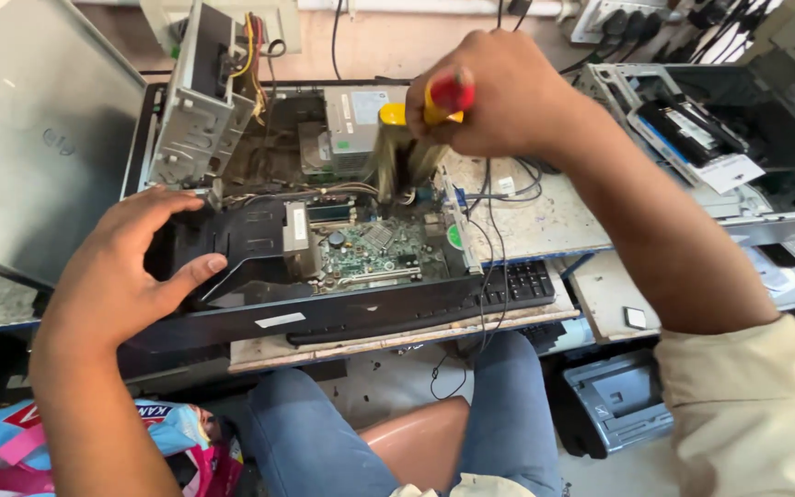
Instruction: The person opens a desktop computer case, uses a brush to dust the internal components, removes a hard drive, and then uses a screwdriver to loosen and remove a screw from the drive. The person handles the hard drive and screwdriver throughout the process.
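Right hand [494,92] works a screwdriver [439,103] inside an open computer case [324,317] while the left steadies it.

The right grip is closed round the red-and-yellow screwdriver handle, shaft pointing down toward the heatsink area above the green motherboard [370,250]; keeping the shaft upright and pressing straight down should stop the tip slipping. The left hand [131,267] lies open, fingers and thumb on the black plastic shroud [246,235], bracing the case on the tabletop [545,225]. Loose cables [489,198] hang close by.
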